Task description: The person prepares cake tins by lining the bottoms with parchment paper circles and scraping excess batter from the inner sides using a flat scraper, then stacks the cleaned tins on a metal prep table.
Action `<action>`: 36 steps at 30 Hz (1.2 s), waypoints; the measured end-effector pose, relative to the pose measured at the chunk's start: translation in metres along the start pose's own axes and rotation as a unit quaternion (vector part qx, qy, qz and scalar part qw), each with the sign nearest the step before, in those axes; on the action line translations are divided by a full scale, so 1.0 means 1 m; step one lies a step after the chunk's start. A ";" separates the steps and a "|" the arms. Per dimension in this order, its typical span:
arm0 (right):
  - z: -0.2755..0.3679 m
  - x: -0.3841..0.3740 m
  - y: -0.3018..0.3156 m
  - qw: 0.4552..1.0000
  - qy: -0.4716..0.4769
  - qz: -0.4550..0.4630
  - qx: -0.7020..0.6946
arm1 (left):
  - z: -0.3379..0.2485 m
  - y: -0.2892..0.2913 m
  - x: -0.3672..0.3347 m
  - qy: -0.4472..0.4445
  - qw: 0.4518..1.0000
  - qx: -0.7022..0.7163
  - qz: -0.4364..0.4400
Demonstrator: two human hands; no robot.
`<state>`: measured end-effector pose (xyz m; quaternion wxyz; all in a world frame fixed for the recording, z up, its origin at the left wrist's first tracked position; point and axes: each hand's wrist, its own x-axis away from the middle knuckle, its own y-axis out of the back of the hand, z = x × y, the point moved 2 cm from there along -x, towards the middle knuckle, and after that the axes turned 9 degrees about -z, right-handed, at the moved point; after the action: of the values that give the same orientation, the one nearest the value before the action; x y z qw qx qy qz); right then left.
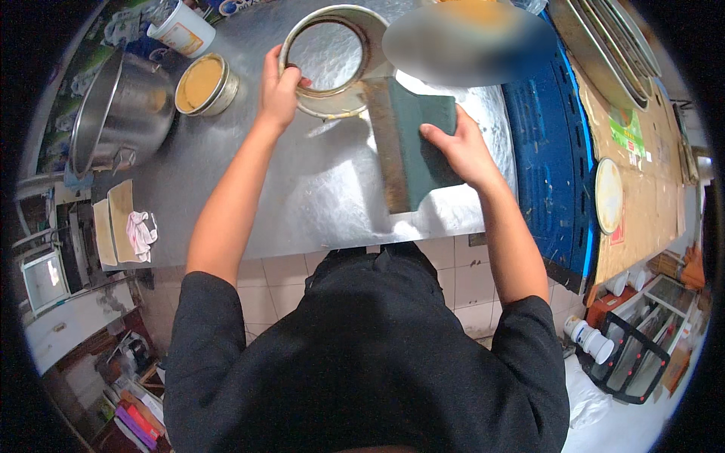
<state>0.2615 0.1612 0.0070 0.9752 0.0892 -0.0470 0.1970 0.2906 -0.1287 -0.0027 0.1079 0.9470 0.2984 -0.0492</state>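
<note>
My left hand (280,91) grips the left side of a round metal cake ring (329,105), its thumb hooked over the rim. Residue streaks the ring's pale wall, and a shiny surface shows through its round opening. In my right hand (461,143) is a wide scraper with a dark green body (430,140) and a brownish, worn blade strip. The thumb lies on top of it; the other fingers are mostly hidden behind. The scraper's upper corner overlaps the ring's lower right side; whether they touch I cannot tell.
On the metal table (302,204), a tin with orange-tan contents (202,84), a large steel pot (128,113) and a white tub (182,30) stand at left. A blurred patch covers the back. A blue crate (544,166) and cardboard (634,189) with stacked round pans (604,53) lie right.
</note>
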 end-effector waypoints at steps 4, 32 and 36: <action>-0.002 -0.004 -0.006 0.999 0.015 0.007 -0.035 | 0.004 -0.002 0.001 0.078 0.996 0.044 -0.015; 0.027 -0.026 0.009 0.998 0.061 -0.024 -0.018 | 0.011 0.014 0.000 0.442 0.886 0.137 0.024; 0.037 -0.017 -0.001 0.994 0.110 -0.015 -0.018 | 0.014 0.024 0.001 0.451 0.878 0.153 0.041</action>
<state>0.2447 0.1467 0.0407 0.9788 0.0501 0.0583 0.1898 0.3051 -0.1502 -0.0121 -0.1828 0.8829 0.2640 0.3425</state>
